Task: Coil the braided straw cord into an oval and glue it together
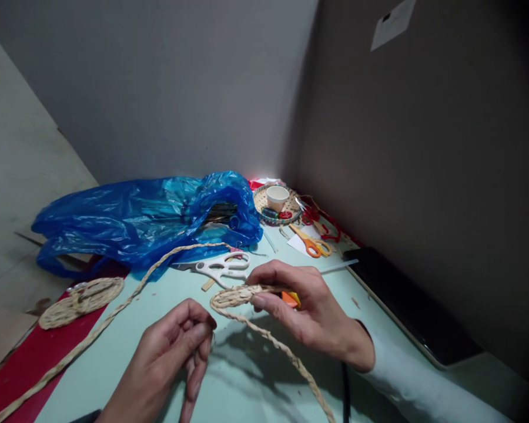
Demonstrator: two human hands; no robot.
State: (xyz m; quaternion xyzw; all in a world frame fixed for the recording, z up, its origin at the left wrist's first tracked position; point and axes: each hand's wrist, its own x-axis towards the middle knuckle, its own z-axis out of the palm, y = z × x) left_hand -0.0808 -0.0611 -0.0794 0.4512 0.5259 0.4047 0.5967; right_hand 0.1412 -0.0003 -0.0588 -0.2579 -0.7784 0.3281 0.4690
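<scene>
My right hand (pixel 306 308) pinches a small oval coil of braided straw (pixel 231 298) between thumb and fingers, above the table. From the coil a straw braid (pixel 293 355) runs down past my right wrist to the bottom edge. My left hand (pixel 180 346) is apart from the coil, at its lower left, with thumb and forefinger pressed together. Whatever those fingertips hold, if anything, is too small to make out. My right fingers cover the far end of the coil. Just behind it lie white-handled scissors (pixel 223 267), and an orange object (pixel 291 298) shows beyond my right thumb.
A blue plastic bag (pixel 154 214) lies at the back left. A finished-looking woven straw piece (pixel 81 301) and a long braid (pixel 114 311) lie left. Orange scissors (pixel 311 241), a round basket (pixel 260 202) holding a cup (pixel 277 197), and a black tablet-like slab (pixel 405 299) are right.
</scene>
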